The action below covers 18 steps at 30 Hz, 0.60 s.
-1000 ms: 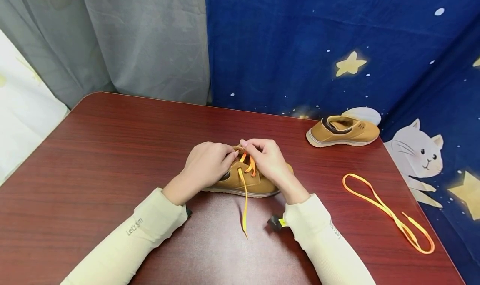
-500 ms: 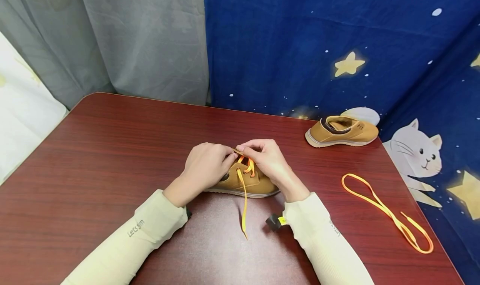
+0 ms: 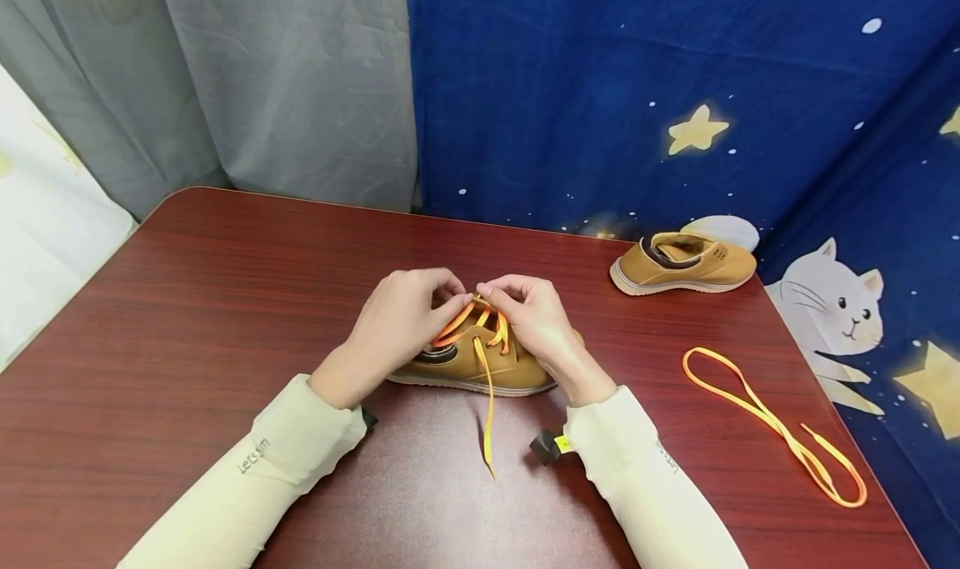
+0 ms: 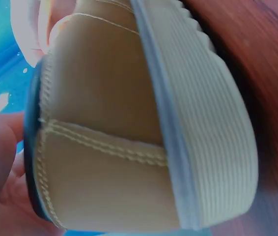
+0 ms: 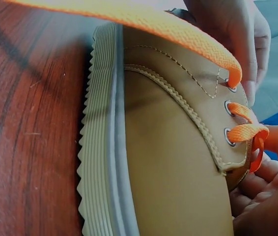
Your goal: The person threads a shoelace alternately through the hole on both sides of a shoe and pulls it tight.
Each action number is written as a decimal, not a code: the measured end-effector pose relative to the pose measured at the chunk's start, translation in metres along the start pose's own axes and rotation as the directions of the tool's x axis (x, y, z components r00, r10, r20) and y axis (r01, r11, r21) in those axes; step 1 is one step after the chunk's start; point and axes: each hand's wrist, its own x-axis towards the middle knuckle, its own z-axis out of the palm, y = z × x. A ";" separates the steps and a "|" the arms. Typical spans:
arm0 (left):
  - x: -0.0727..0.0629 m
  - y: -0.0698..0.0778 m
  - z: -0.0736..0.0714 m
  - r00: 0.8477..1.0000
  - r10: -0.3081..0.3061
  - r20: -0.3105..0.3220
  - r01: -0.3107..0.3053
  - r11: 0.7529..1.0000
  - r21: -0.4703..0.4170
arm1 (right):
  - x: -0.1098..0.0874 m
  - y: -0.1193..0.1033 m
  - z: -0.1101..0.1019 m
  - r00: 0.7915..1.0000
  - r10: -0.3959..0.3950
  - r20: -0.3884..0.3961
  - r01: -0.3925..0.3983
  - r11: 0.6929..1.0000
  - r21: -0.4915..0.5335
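A tan leather shoe (image 3: 517, 373) stands on the table, its toe to the right, with an orange-yellow shoelace (image 3: 486, 402) partly threaded through its eyelets. One lace end hangs over the near side onto the table. My left hand (image 3: 397, 315) is above the shoe opening, thumb and index finger pinching the lace close to the far eyelet flap. A loop of lace dips from there towards the collar. My right hand (image 3: 536, 315) grips the upper edge of that far flap. In the right wrist view, laced near-side eyelets (image 5: 229, 136) show; the fingertips are partly hidden.
A second tan shoe (image 3: 686, 265), without a lace, stands at the table's back right corner. Another orange-yellow shoelace (image 3: 772, 419) lies folded on the right. Grey and blue curtains (image 3: 555, 94) hang behind the dark red table (image 3: 225, 302).
My left hand has shifted slightly left and its fingers have spread from the flap. A lace loop now shows beside the collar. The right hand stays nearly in place.
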 end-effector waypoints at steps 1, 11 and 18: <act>0.000 -0.001 0.000 1.000 0.013 -0.023 -0.013 1.000 0.003 | 0.000 0.000 0.000 1.000 -0.002 -0.003 0.002 1.000 0.006; 0.001 -0.012 0.005 0.992 0.125 0.009 -0.124 0.991 -0.040 | 0.000 -0.001 0.002 1.000 -0.019 -0.006 0.020 0.996 0.092; 0.001 -0.012 0.008 0.993 0.117 0.003 -0.117 0.993 -0.024 | 0.001 0.000 0.003 0.998 -0.014 -0.060 0.021 0.992 0.128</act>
